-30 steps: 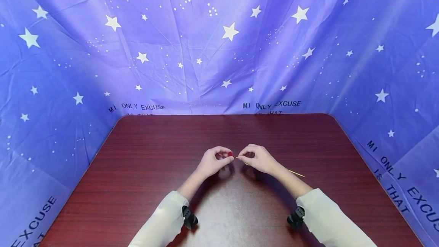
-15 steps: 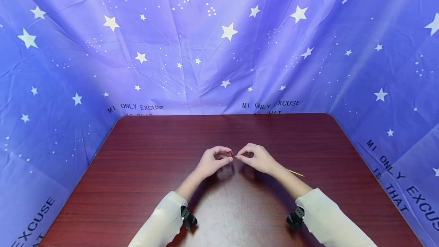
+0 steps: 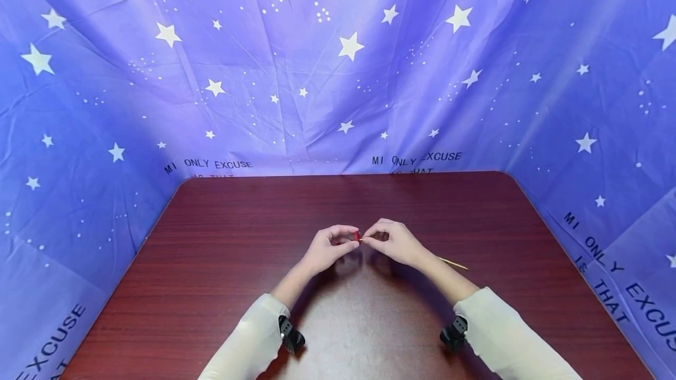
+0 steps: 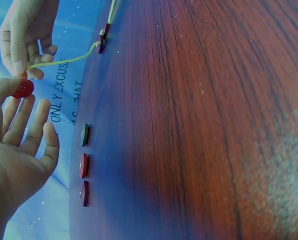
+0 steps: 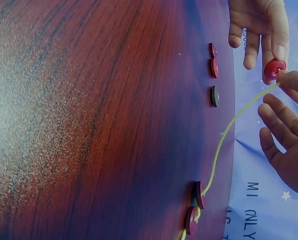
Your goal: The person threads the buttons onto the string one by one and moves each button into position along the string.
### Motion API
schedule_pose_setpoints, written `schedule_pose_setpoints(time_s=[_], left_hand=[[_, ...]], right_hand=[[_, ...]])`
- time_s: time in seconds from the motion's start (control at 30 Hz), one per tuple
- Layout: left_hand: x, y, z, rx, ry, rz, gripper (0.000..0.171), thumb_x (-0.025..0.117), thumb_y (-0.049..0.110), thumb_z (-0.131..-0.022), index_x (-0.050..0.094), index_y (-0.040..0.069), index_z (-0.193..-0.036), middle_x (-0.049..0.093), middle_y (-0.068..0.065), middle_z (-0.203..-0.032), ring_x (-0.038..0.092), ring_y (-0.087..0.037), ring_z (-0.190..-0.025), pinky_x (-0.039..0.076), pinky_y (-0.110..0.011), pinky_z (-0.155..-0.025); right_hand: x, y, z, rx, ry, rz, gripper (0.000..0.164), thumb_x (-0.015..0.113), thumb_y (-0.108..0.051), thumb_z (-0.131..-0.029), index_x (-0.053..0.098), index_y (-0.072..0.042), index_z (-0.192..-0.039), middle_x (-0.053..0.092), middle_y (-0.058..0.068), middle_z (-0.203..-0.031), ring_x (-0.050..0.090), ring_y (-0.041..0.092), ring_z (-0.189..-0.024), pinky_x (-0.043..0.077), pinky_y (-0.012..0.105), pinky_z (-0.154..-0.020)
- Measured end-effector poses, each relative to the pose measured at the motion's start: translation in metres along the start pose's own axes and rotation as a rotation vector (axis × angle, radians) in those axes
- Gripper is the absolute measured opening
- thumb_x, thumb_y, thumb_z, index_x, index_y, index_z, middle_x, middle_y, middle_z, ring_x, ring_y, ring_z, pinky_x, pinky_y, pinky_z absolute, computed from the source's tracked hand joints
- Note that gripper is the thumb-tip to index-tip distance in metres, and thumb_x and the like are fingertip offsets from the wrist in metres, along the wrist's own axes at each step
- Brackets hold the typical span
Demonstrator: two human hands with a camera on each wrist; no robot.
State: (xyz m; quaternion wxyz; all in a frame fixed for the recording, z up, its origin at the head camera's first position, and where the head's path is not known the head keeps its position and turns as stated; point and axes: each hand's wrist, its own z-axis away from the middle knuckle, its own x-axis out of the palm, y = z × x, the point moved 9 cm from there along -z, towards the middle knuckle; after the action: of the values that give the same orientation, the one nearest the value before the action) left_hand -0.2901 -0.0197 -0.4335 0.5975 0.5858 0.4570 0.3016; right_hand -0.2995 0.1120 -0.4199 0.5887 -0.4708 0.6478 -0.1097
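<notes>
My left hand [image 3: 324, 248] pinches a round red button [image 4: 23, 88] by its edge between thumb and finger, the other fingers loosely spread. Facing it, my right hand [image 3: 393, 243] pinches a yellow string [image 5: 222, 134] close to its end, right at the button's face. In the right wrist view the string's tip overlaps the middle of the button. From the right hand the string droops to the table, where it passes through two dark red buttons [image 5: 191, 220].
Three loose buttons lie in a row on the table: a dark green button [image 4: 85, 135], a red button [image 4: 84, 165] and a darker red button [image 4: 84, 193]. The wood-grain table [image 3: 253, 210] ends at a star-print cloth [image 3: 296, 63].
My right hand has come slightly left, bringing the string's end from a small gap up to the button. The red button has turned in my left fingers, which otherwise stay in place.
</notes>
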Motion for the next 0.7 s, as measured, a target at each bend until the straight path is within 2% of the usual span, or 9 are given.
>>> schedule_pose_setpoints(time_s=[0.13,0.37,0.57,0.6,0.7], left_hand=[[0.0008,-0.0007,-0.0002,-0.001,-0.002,-0.003,0.035,0.064,0.002,-0.085,0.057,-0.01,-0.117,0.064,-0.027,-0.109,0.063,-0.005,-0.082,0.053,-0.051,-0.069],[0.0014,0.0001,-0.0012,-0.002,0.005,0.003,0.033,0.064,0.002,-0.085,0.059,-0.007,-0.116,0.064,-0.026,-0.111,0.065,-0.028,-0.093,0.051,-0.056,-0.072],[0.0015,0.002,-0.0009,0.004,0.013,-0.001,0.033,0.065,0.002,-0.084,0.059,-0.007,-0.115,0.064,-0.026,-0.109,0.065,-0.022,-0.089,0.052,-0.055,-0.072],[0.0016,0.0019,-0.0011,0.005,0.014,0.0,0.033,0.065,0.002,-0.084,0.059,-0.007,-0.115,0.064,-0.026,-0.109,0.065,-0.022,-0.089,0.053,-0.05,-0.07],[0.0016,0.0023,-0.0012,0.011,0.018,-0.004,0.033,0.066,0.002,-0.084,0.06,-0.007,-0.115,0.065,-0.026,-0.108,0.065,-0.022,-0.088,0.054,-0.046,-0.068]], right_hand=[[0.0002,0.0,-0.0002,0.01,-0.009,-0.006,0.006,0.071,-0.021,-0.082,0.072,-0.015,-0.084,0.062,-0.007,-0.078,0.051,0.004,-0.069,0.044,0.02,-0.062],[0.0009,-0.0002,-0.0007,0.011,-0.014,-0.009,0.004,0.071,-0.019,-0.082,0.072,-0.016,-0.085,0.062,-0.007,-0.078,0.051,0.004,-0.069,0.045,0.02,-0.063],[0.0017,-0.0008,-0.0012,0.016,-0.019,-0.013,0.004,0.071,-0.018,-0.082,0.072,-0.016,-0.085,0.063,-0.006,-0.079,0.052,0.004,-0.07,0.045,0.02,-0.064],[0.0017,-0.001,-0.0013,0.017,-0.02,-0.017,0.004,0.071,-0.018,-0.082,0.072,-0.015,-0.085,0.063,-0.006,-0.08,0.052,0.004,-0.071,0.045,0.02,-0.064],[0.0016,-0.0021,-0.0014,0.014,-0.02,-0.026,0.005,0.071,-0.018,-0.083,0.071,-0.014,-0.085,0.064,-0.005,-0.08,0.054,0.003,-0.071,0.045,0.02,-0.064]])
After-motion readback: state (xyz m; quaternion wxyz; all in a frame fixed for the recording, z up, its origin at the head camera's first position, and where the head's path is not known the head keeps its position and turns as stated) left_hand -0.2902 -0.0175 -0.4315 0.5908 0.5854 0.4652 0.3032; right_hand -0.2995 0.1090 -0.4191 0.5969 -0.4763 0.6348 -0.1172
